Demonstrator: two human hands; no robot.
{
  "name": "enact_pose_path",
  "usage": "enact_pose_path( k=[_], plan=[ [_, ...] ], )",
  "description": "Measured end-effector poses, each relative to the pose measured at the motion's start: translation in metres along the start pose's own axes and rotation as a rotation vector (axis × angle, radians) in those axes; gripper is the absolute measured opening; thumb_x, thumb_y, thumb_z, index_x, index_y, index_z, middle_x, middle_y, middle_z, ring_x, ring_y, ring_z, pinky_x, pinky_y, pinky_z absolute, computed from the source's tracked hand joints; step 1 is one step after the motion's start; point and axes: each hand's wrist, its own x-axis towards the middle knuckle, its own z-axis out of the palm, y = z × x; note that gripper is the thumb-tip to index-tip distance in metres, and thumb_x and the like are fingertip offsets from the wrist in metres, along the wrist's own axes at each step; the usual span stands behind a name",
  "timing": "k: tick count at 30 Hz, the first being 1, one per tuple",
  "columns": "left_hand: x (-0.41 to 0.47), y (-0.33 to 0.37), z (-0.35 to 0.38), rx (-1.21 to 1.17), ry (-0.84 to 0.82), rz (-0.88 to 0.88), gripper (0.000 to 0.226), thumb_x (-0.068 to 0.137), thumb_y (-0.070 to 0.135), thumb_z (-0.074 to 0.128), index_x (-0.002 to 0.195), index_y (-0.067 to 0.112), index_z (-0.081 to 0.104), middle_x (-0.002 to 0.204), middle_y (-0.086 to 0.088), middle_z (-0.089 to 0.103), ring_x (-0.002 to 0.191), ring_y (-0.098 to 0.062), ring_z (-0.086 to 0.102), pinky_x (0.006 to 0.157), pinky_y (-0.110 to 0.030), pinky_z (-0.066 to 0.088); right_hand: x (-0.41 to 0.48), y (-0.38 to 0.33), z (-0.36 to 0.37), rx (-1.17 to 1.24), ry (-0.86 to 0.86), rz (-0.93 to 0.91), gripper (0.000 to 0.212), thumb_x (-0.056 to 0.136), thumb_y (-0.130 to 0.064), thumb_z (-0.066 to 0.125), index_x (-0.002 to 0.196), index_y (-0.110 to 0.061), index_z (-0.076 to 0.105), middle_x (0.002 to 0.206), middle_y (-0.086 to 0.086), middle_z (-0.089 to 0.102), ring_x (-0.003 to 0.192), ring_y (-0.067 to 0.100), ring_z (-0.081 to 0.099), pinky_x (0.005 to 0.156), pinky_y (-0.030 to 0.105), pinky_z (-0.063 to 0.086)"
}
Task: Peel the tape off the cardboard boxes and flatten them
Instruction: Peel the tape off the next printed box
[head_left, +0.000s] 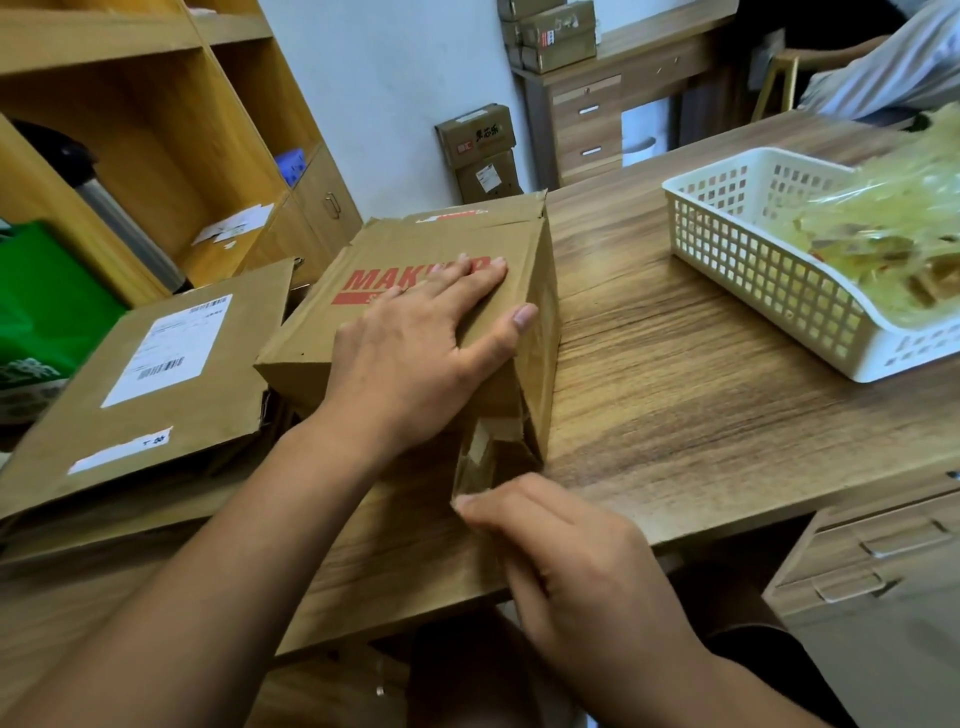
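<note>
Peeling step: the left hand (415, 353) presses flat, fingers straight, on the box (441, 239); the right hand (582, 566) pinches the tape (475, 460), which next needs a steady pull

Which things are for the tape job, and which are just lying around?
For the job: red-lettered box, tape strip pinched by right hand, left hand pressing, white basket of peeled tape, labelled box.
Lying about: green bag, flask.

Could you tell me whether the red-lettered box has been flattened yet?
Not flattened: the box stands full height, side wall upright, left hand flat on top, right hand pinching tape.
</note>
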Motion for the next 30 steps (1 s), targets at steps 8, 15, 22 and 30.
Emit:
enact_pose_path(
  k=[8, 15, 22, 30],
  plan=[
    [0.002, 0.007, -0.005, -0.006, -0.018, -0.056, 0.089, 0.075, 0.085, 0.012, 0.150, 0.044, 0.035, 0.157, 0.012, 0.040, 0.140, -0.019, 0.042, 0.097, -0.042, 0.037, 0.003, 0.006, -0.019, 0.081, 0.091, 0.202, 0.032, 0.090, -0.026, 0.065, 0.120, -0.030, 0.055, 0.099, -0.018, 0.060, 0.094, 0.003, 0.064, 0.074, 0.016, 0.053],
    [0.000, -0.008, -0.027, -0.141, -0.199, 0.077, 0.093, 0.068, 0.085, 0.038, 0.150, 0.042, 0.034, 0.162, 0.017, 0.028, 0.148, -0.005, 0.022, 0.119, -0.035, 0.024, 0.022, 0.036, -0.043, 0.030, 0.119, 0.328, 0.029, 0.089, -0.015, 0.072, 0.114, -0.029, 0.070, 0.097, -0.020, 0.059, 0.094, -0.001, 0.061, 0.075, 0.006, 0.048],
    [-0.010, -0.025, -0.031, -0.077, -0.233, 0.133, 0.071, 0.082, 0.074, 0.035, 0.150, 0.060, 0.022, 0.159, 0.033, 0.017, 0.141, 0.012, 0.011, 0.120, -0.033, 0.016, 0.032, 0.059, -0.069, 0.109, 0.250, 0.407, 0.033, 0.089, -0.006, 0.072, 0.093, -0.038, 0.070, 0.099, -0.015, 0.067, 0.096, -0.002, 0.065, 0.077, 0.006, 0.047],
    [-0.002, -0.009, -0.019, -0.007, -0.169, 0.075, 0.072, 0.083, 0.074, 0.027, 0.153, 0.057, 0.019, 0.162, 0.029, 0.016, 0.149, 0.004, 0.012, 0.114, -0.026, 0.015, 0.012, 0.047, -0.055, -0.015, 0.235, 0.295, 0.038, 0.086, 0.006, 0.071, 0.104, -0.028, 0.072, 0.095, -0.020, 0.069, 0.092, -0.004, 0.066, 0.080, 0.004, 0.047]
  ],
)
